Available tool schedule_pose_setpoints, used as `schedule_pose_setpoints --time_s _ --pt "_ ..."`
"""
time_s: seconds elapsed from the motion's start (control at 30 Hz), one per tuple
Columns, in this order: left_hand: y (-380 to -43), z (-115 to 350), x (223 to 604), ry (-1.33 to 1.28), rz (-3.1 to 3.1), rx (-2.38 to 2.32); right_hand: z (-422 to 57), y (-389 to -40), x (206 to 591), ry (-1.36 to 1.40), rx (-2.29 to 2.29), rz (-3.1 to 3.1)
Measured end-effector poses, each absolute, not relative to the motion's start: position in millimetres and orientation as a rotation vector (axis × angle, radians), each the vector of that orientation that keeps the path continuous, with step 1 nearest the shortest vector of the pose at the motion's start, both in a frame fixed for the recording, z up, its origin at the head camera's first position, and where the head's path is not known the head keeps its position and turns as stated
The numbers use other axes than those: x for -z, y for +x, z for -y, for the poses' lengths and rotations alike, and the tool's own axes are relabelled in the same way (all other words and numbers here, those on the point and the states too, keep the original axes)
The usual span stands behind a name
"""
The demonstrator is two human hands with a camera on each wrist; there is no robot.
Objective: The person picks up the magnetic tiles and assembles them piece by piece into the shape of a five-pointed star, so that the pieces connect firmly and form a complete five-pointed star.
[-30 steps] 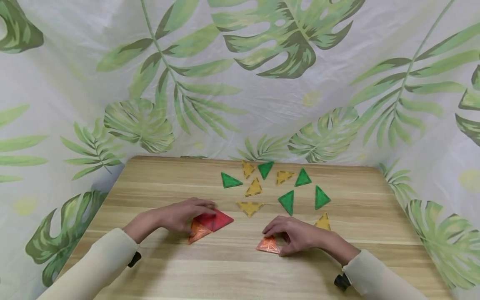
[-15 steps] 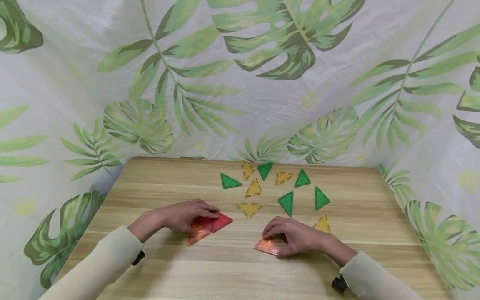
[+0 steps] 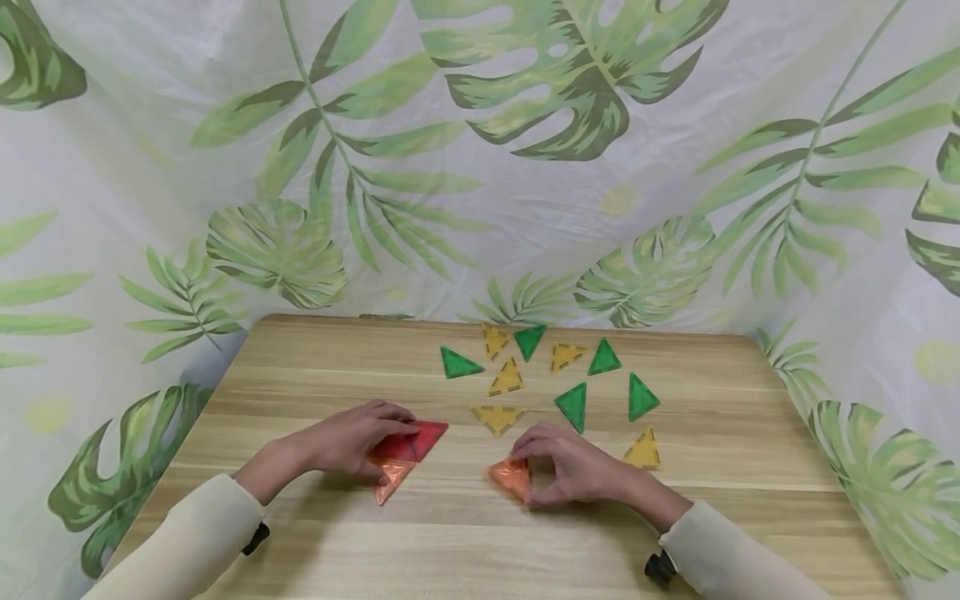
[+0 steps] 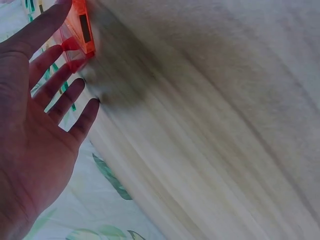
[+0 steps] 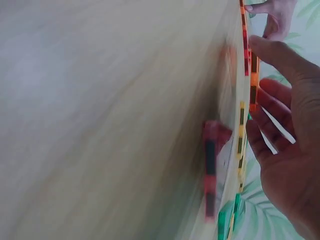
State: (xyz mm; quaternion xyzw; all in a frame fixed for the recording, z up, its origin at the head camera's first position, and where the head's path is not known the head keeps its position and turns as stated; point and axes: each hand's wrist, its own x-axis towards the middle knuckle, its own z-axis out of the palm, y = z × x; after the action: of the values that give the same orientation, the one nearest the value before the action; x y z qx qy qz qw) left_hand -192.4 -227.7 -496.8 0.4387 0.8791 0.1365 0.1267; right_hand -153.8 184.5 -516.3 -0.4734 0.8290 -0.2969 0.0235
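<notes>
My left hand (image 3: 348, 442) grips a joined group of see-through triangular magnetic tiles, thumb on the orange magnetic tile (image 3: 394, 479) and fingers over the red magnetic tiles (image 3: 431, 437), which it partly covers. To the right, my right hand (image 3: 573, 467) pinches a second orange triangular magnetic tile (image 3: 510, 478) between thumb and fingertips. A short gap separates that tile from the joined group. In the right wrist view, a loose red tile (image 5: 210, 170) lies on the table close to the right hand; the hand and arm hide it from the head view.
Behind the hands, several green triangles (image 3: 573, 407) and yellow triangles (image 3: 498, 418) lie scattered on the wooden table (image 3: 420, 558). One yellow triangle (image 3: 643, 450) is just beyond the right wrist. A leaf-patterned cloth (image 3: 420, 217) hangs around the table's back and sides.
The left hand has shifted slightly left, turning the joined tiles a little. The right hand has moved left with its orange tile, which has turned and is nearer the group.
</notes>
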Motion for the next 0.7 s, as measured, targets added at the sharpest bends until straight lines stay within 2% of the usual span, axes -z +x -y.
schedule_pose_setpoints --time_s 0.7 --pt "-178.9 224.6 505.9 1.216 -2.788 -0.346 -113.4 -163.5 510.4 -1.098 0.842 -2.917"
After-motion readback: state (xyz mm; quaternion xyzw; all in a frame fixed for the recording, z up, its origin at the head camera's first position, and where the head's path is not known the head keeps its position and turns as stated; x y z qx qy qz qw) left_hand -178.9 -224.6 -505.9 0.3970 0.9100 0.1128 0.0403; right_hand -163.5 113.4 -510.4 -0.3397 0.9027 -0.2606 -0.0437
